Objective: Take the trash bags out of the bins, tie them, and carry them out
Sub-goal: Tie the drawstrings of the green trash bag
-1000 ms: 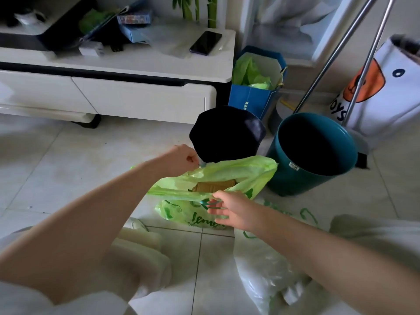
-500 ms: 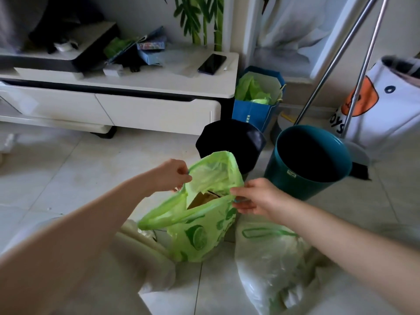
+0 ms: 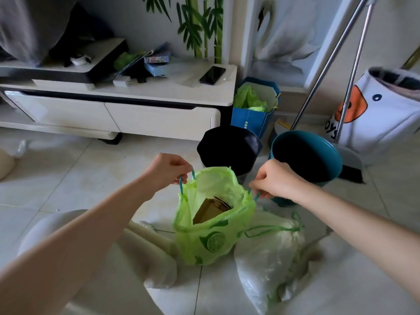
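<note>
A green trash bag (image 3: pixel 209 239) printed with lime slices stands upright on the tiled floor, its mouth open over a brown cardboard box (image 3: pixel 210 209). My left hand (image 3: pixel 168 169) pinches the teal drawstring at the bag's left rim. My right hand (image 3: pixel 276 180) pinches the drawstring at the right rim. A white trash bag (image 3: pixel 270 253) with a green drawstring lies on the floor just right of the green one. Behind the bags stand a black bin (image 3: pixel 229 146) and a teal bin (image 3: pixel 306 155), both dark inside.
A white TV cabinet (image 3: pixel 136 110) runs along the back left, with a phone (image 3: pixel 212 75) on top. A blue paper bag (image 3: pixel 254 114) holding green plastic stands beside it. Two metal poles (image 3: pixel 329 64) lean at right, near a white fabric toy bag (image 3: pixel 381 110). My knees flank the bags.
Both hands rose and spread apart, taking the drawstring loops on either side. The green bag went from lying slumped to standing upright with its mouth pulled open.
</note>
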A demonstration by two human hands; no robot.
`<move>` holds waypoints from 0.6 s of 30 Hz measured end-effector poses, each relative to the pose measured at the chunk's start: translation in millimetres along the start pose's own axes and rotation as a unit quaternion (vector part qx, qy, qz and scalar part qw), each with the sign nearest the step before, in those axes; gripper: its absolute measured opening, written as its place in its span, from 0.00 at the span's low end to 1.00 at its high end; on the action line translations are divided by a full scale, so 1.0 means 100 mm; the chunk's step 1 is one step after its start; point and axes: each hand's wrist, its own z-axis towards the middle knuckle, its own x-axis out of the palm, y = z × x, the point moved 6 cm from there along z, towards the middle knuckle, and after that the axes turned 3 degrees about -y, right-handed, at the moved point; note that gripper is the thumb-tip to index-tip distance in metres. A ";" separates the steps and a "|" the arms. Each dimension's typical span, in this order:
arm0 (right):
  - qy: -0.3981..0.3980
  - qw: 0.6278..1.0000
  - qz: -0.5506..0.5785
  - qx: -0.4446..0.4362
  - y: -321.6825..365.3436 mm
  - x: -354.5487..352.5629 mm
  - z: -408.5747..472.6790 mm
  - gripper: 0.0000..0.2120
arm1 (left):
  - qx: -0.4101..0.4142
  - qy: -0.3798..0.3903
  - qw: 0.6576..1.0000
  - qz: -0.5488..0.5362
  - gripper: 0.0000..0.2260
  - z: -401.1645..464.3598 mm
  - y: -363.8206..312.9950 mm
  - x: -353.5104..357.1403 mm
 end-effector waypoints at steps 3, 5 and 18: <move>-0.025 0.992 0.114 -0.039 0.16 -0.19 -0.01 0.10 | 0.021 -0.034 0.996 -0.077 0.03 -0.13 -0.25 -0.07; -0.031 0.971 0.226 -0.071 0.32 -0.34 -0.06 0.08 | 0.061 -0.045 0.989 -0.129 0.04 -0.25 -0.51 -0.11; -0.058 0.921 0.375 -0.090 0.60 -0.44 -0.21 0.06 | 0.132 -0.023 0.987 -0.088 0.03 -0.53 -0.94 0.02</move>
